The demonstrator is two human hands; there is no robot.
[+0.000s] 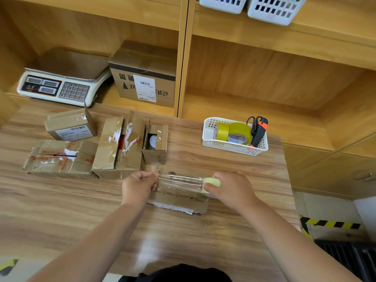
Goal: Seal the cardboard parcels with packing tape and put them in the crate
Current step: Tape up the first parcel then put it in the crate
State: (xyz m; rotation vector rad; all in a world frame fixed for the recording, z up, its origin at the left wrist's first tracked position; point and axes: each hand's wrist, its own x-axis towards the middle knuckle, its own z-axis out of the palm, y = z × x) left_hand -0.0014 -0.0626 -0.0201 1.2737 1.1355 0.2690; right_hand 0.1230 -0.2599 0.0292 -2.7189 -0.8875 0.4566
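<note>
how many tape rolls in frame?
3. Two stand side by side in the white basket: the left roll and the right roll. The third roll is in the right hand. More may be hidden.

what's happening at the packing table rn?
A person is taping a flat cardboard parcel at the front of the wooden table. The right hand holds a tape roll, and the left hand pinches the free end of the clear strip stretched over the parcel's top. Four more boxes wait behind, some with flaps open. Spare tape rolls sit in a white basket. No crate is identifiable.
</note>
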